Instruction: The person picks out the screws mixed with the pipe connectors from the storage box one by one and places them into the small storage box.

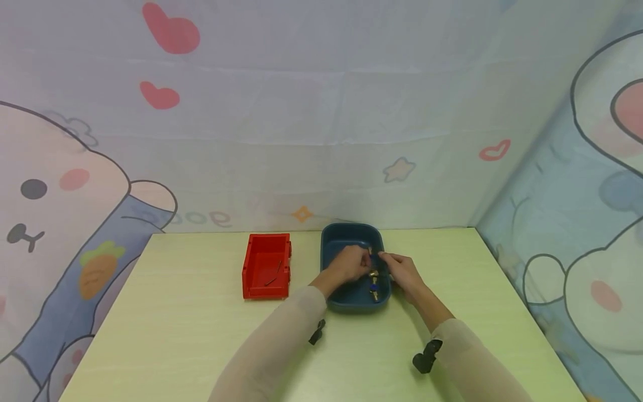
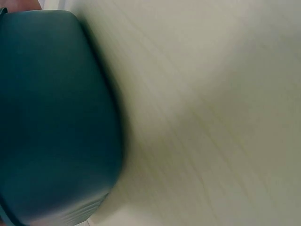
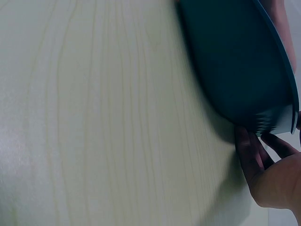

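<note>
A dark blue plastic tub stands on the table in the head view, its outer wall filling the left of the left wrist view. Inside, along its right side, lie several small brass fittings with blue parts. My left hand reaches into the tub, fingers bent down beside the fittings; I cannot tell whether they pinch one. At the tub's right edge my right hand grips the wall. In the right wrist view, its fingers press on the outside of the tub, close to the tabletop.
Left of the tub stands a red open-front bin holding a thin dark rod. The pale wooden table ends at a printed cloth backdrop. A black wrist device sits by the right sleeve.
</note>
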Tool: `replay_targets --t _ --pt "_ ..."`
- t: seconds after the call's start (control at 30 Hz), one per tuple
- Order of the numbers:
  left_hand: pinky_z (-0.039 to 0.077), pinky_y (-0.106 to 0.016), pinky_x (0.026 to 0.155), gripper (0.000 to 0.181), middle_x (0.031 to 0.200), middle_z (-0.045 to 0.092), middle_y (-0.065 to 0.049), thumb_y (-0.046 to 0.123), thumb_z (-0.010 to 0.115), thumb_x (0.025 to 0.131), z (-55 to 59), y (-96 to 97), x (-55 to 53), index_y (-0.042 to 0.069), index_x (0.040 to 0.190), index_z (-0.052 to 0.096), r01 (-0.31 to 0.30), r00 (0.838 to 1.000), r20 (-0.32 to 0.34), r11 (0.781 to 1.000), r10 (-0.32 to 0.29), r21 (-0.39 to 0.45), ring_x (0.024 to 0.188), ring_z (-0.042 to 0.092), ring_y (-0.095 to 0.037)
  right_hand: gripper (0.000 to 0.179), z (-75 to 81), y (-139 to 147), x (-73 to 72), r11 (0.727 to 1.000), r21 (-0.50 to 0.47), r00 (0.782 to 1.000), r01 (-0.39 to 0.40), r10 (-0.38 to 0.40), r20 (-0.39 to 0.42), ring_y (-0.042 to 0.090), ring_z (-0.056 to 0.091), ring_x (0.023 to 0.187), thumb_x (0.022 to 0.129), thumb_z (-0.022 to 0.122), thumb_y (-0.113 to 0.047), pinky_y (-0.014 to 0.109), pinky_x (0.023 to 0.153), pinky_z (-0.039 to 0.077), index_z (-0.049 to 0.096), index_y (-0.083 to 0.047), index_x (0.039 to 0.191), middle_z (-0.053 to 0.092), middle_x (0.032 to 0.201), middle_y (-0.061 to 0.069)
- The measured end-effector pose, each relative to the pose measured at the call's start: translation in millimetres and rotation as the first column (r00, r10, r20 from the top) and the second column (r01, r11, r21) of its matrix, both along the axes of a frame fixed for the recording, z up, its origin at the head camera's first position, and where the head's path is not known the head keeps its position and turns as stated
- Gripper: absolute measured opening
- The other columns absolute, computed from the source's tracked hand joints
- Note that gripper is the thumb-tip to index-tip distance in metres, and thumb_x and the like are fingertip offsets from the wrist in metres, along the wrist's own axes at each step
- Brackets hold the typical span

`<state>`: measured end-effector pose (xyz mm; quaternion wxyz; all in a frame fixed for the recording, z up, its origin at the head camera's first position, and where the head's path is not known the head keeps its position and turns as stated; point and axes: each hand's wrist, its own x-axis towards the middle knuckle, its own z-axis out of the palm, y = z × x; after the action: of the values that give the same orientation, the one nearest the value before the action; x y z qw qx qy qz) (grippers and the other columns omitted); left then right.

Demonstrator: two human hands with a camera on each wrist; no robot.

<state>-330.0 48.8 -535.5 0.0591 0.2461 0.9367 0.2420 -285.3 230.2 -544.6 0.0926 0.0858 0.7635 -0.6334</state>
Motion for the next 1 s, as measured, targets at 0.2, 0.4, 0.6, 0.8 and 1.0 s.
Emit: replay_targets --t 0.2,0.4,0.6,0.8,1.0 --pt "0.054 -0.023 0.076 0.004 0.088 0.070 0.004 0.015 0.076 0.096 6.8 -3.2 0.6 0.012 0.097 0.074 -0.011 1.000 0.022 0.987 0.008 0.161 0.080 0.064 -0.009 0.060 -1.3 0 -0.2 1.000 0.000 1.000 -0.013 0.013 -0.006 0.039 0.052 0.140 0.109 0.057 -0.042 0.055 0.117 0.042 0.058 0.004 0.147 0.055 0.152 0.023" --pt "0.055 -0.024 0.076 0.005 0.090 0.071 0.002 0.009 0.076 0.097 12.0 -8.3 4.3 0.011 0.100 0.072 -0.037 0.998 0.064 0.938 0.016 0.344 0.081 0.065 -0.009 0.063 -2.1 3 -0.7 0.999 0.022 1.000 -0.028 0.028 -0.006 0.039 0.047 0.143 0.108 0.057 -0.046 0.056 0.117 0.040 0.057 0.002 0.149 0.049 0.158 0.021" --pt "0.056 -0.025 0.078 0.007 0.093 0.072 0.000 0.007 0.074 0.097 14.4 -12.5 7.9 0.008 0.104 0.074 -0.054 0.997 0.070 0.909 0.027 0.412 0.084 0.066 -0.011 0.062 -3.0 3 -0.7 1.000 0.014 1.000 -0.019 0.019 -0.003 0.037 0.050 0.141 0.108 0.057 -0.045 0.054 0.117 0.041 0.058 0.003 0.148 0.054 0.153 0.022" --pt "0.056 -0.025 0.078 0.009 0.093 0.073 0.001 0.006 0.075 0.096 18.0 -12.9 11.0 0.009 0.104 0.074 -0.055 0.996 0.086 0.902 0.020 0.428 0.084 0.067 -0.010 0.062 -2.7 3 -0.8 1.000 0.004 1.000 -0.018 0.018 -0.007 0.037 0.051 0.139 0.109 0.057 -0.045 0.054 0.116 0.042 0.058 0.003 0.147 0.055 0.152 0.023" --pt "0.057 -0.026 0.080 0.008 0.094 0.073 0.001 0.008 0.076 0.096 23.2 -14.0 15.4 0.010 0.104 0.075 -0.037 0.996 0.086 0.896 -0.001 0.442 0.085 0.068 -0.010 0.061 -3.3 3 -1.6 1.000 0.005 1.000 -0.016 0.016 -0.008 0.037 0.050 0.139 0.109 0.057 -0.044 0.054 0.117 0.041 0.058 0.003 0.147 0.053 0.153 0.022"
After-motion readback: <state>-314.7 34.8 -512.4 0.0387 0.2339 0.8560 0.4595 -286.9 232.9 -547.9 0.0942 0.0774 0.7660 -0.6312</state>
